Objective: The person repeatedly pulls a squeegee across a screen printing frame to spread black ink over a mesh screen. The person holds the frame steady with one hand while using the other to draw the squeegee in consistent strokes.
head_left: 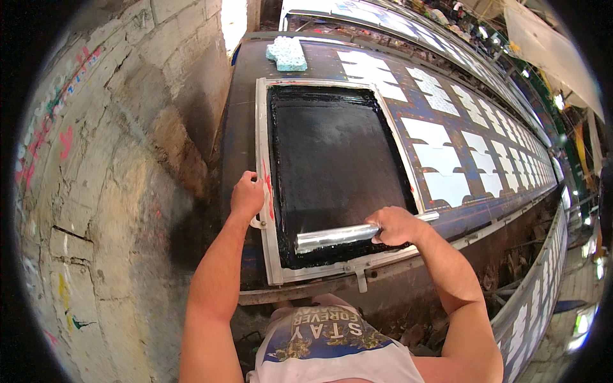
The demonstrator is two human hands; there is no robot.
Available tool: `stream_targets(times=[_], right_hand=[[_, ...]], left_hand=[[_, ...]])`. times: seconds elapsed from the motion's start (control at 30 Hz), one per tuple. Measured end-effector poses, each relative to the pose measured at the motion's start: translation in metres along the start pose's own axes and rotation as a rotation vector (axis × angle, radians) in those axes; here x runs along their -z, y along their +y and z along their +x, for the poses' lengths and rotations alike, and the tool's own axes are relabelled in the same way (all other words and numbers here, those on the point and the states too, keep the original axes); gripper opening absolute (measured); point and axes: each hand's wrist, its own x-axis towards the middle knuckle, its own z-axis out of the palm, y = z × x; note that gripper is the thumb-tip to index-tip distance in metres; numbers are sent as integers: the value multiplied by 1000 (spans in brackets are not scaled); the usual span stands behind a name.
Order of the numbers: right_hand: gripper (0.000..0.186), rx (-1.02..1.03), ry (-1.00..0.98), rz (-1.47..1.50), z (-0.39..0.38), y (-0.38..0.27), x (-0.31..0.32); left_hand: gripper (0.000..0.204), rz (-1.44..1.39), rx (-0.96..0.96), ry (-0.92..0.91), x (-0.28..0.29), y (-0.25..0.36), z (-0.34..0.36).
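Note:
A printing screen (260, 115) with an aluminium frame and glossy black ink lies on the long dark table. My left hand (248, 195) is closed at the frame's left side, its curled fingers on the edge. In my right hand (396, 225), a silver metal squeegee (329, 237) is gripped near the screen's lower right corner, lying crosswise over the inked mesh. A pale blue patterned pad (285, 53) rests on the table just beyond the screen.
Rows of white cut pieces (438, 169) line the table (498, 204) to the right. A cracked concrete wall (108, 185) stands close on my left. Further long tables with white pieces run behind (357, 11) and at the lower right (536, 300).

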Motion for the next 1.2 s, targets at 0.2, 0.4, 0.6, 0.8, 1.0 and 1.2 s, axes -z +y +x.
stream_targets(times=[0.2, 0.4, 0.6, 0.8, 1.0, 1.2], right_hand=[[29, -5, 59, -47, 91, 44, 61], [27, 31, 363, -177, 211, 101, 122], [30, 65, 593, -276, 315, 141, 161], [47, 63, 638, -286, 365, 163, 183], [45, 74, 578, -283, 362, 162, 186], [32, 139, 511, -320, 311, 143, 160]], left_hand=[[37, 21, -23, 25, -1, 2, -1], [35, 31, 51, -6, 1, 13, -4], [33, 94, 123, 5, -1, 24, -3], [32, 102, 74, 40, -5, 18, -1], [31, 90, 129, 22, -6, 12, 0], [32, 102, 35, 46, -7, 9, 1]])
